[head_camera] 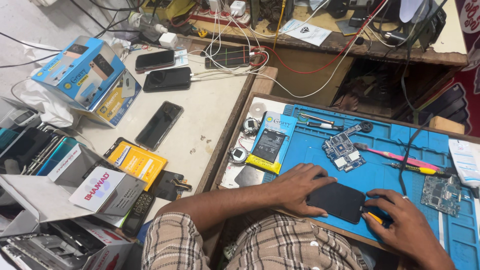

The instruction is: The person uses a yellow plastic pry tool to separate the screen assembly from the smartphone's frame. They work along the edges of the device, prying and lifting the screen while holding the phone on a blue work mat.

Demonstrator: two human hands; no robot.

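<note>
Black flat rectangular phone [337, 201] lies face down on the blue silicone repair mat [385, 172] in the lower right of the frame, near the mat's front edge. The left hand [298, 189] rests on the phone's left end, fingers spread and curled loosely over its corner, pinning it to the mat. The right hand [400, 220] sits at the phone's right end, fingers pinched narrowly around a small yellow-handled tool [374, 217] whose tip meets the phone's edge.

Above the hands, toward the middle of the mat, lies a blue-green bare circuit board [342, 150], and right of it a pink-handled brush [395, 157] with a yellow-and-black screwdriver [417, 170] just below. A second, grey circuit board [442, 195] sits at the right edge of the frame. A flat black battery on a blue-and-yellow card [270, 145] lies at the mat's left border.

On the pale worktop [210, 110] in the upper left, three dark smartphones [165, 77] lie flat, some with white cables attached, beside a stack of blue and yellow cardboard boxes [85, 75].
</note>
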